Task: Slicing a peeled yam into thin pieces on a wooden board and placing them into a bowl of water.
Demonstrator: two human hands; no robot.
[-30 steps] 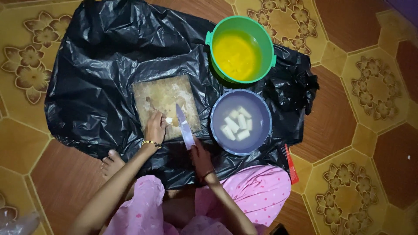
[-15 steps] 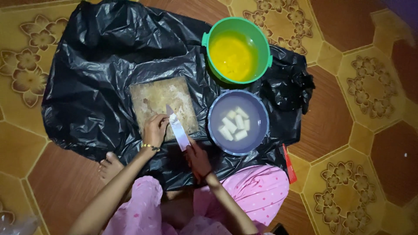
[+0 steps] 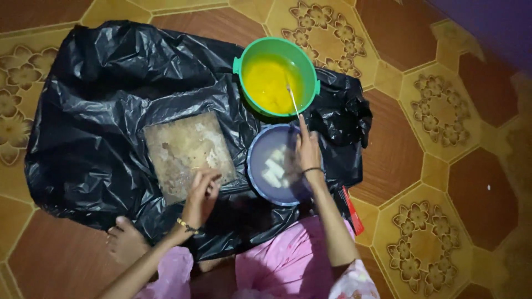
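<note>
1. Your left hand [image 3: 202,191] rests on the near edge of the wooden cutting board [image 3: 187,154], fingers curled, grasping nothing visible.
2. Your right hand [image 3: 306,150] extends over the purple bowl [image 3: 260,166]; its grip cannot be told.
3. The purple bowl holds white pieces [image 3: 274,171]; the green bowl [image 3: 244,61] holds yellow liquid.

Surroundings. A crumpled black plastic sheet [image 3: 100,111] spreads beneath and well beyond the fingertips of the left hand [image 3: 202,191] and the right hand [image 3: 306,152]. Just past the right fingertips stands a green bowl [image 3: 244,55] with two small handles, holding yellow liquid [image 3: 266,83]; a thin pale utensil [image 3: 291,99] leans in it, its near end close to the outstretched right forefinger. Behind the right fingers, near the wrist side, a flat red object [image 3: 350,213] shows at the sheet's edge. A tiled floor [image 3: 443,166] in brown and ochre flower pattern lies all round.
</note>
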